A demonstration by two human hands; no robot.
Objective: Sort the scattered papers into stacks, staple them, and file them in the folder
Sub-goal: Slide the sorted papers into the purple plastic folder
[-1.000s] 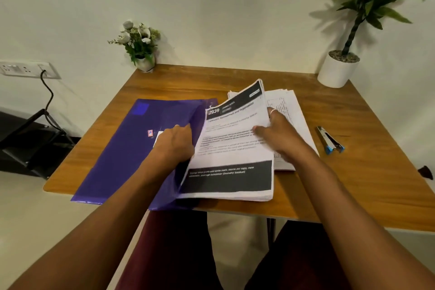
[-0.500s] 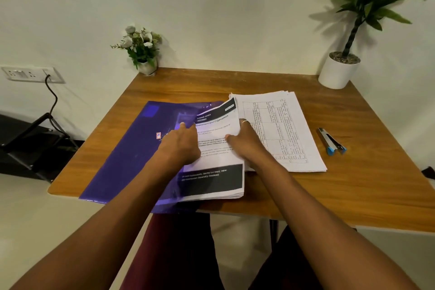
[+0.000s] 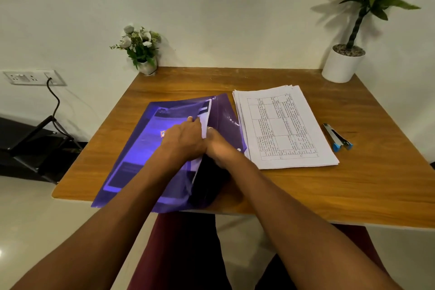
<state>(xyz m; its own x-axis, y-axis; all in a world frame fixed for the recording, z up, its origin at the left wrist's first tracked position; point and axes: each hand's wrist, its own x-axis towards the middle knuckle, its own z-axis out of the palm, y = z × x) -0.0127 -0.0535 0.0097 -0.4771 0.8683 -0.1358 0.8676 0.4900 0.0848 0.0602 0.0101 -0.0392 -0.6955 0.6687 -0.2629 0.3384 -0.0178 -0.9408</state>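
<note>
Wooden counter. Slid stapled stack inside purple folder within the last second; pinched its cover with left grip; right grip half hidden, closure untellable. Left second stack unfiled.

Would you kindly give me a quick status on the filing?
Left hand grips folder cover. Right hand on packet, mostly inside. Second stack beside; nothing blocking.

Soft, dim indoor light leaves small glare spots on the purple folder on the table. Behind the table the potted plant throws a diffuse shadow on the wall; the table's edges bow.
</note>
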